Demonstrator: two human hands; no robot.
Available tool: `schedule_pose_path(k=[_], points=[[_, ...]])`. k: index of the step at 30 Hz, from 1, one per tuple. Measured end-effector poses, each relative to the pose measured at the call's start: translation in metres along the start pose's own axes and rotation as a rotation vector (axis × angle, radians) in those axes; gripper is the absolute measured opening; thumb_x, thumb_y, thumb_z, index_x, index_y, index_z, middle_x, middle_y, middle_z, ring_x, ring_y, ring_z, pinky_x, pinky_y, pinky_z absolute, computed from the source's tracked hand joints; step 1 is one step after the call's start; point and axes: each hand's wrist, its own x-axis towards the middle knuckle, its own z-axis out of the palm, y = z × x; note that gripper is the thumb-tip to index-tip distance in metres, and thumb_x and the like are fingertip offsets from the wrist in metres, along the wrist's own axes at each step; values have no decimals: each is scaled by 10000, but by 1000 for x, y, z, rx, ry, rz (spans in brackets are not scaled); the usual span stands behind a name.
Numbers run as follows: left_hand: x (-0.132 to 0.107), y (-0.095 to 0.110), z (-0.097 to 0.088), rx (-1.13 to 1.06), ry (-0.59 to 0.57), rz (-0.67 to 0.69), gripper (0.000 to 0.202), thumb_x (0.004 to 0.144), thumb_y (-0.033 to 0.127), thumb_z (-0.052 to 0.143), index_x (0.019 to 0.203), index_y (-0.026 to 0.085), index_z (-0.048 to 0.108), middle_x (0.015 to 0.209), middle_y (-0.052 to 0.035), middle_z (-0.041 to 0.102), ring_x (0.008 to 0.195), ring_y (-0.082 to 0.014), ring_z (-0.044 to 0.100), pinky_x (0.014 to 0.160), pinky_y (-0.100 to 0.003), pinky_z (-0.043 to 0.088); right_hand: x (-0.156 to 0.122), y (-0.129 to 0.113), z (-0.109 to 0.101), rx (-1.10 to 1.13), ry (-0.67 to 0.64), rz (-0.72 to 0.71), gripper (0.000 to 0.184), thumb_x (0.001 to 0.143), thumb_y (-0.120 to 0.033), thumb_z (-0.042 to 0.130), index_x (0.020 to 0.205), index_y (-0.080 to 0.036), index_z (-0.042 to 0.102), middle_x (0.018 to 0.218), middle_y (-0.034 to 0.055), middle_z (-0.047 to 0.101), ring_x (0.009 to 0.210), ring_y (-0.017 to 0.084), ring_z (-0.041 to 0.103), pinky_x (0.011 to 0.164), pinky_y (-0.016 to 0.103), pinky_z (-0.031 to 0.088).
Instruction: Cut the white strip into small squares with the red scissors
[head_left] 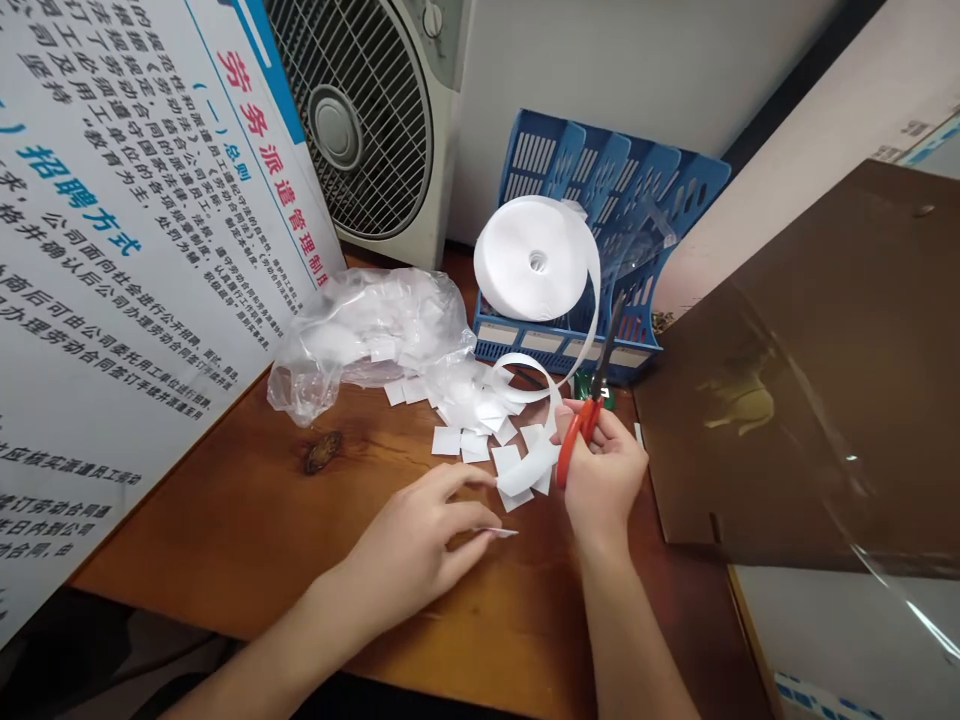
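Note:
My left hand (416,535) pinches a small white piece (505,533), seen nearly edge-on, between thumb and fingers. Its index fingertip is at the free end of a white strip (531,468). Orange-handled scissors (581,435) are in my right hand (609,485), their dark blades pointing up and away. The strip passes by the right fingertips; whether they grip it, I cannot tell. It loops back to a large white roll (517,265) standing against the blue file rack (649,350). Several cut white squares (447,440) lie scattered beyond my left hand.
A clear plastic bag (315,375) with white pieces in it lies left of the roll. Behind it stands a box fan (442,130). A printed board (150,270) leans on the left, and a brown panel (817,400) borders the wooden table (247,520) at right.

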Motion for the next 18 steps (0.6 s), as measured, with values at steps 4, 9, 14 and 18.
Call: schedule_pose_path(k=[4,9,14,18], points=[[19,-5,22,162,-1,62,185,944,192,632,955,202,816,1464,-139,616,1275,-351,620,1049,-499,507,1,0,-9,5,31,-36,338,806,-423,806,960,-128,745,791,60,713,682,171,650,620,259,523],[34,-10,25,148,61,-30,205,964,129,581,1033,169,770,1117,-114,792,1015,-298,741,916,-444,566,2,-7,-12,17,-95,-15,322,804,-437,820,862,-137,718,730,35,690,651,149,621,582,228,490],[41,-11,-6,24,191,-79,165,994,174,572,1057,167,725,1124,-88,772,1052,-215,709,960,-338,527,4,-6,-14,32,-167,2,283,792,-387,846,848,-150,702,727,40,715,648,157,654,573,228,507],[57,-16,-31,-115,166,-100,181,1003,257,570,962,148,709,983,-79,766,921,-198,703,839,-309,543,2,-4,-11,94,-241,-48,332,807,-322,833,1089,-181,730,1112,113,779,964,236,745,787,308,608]])
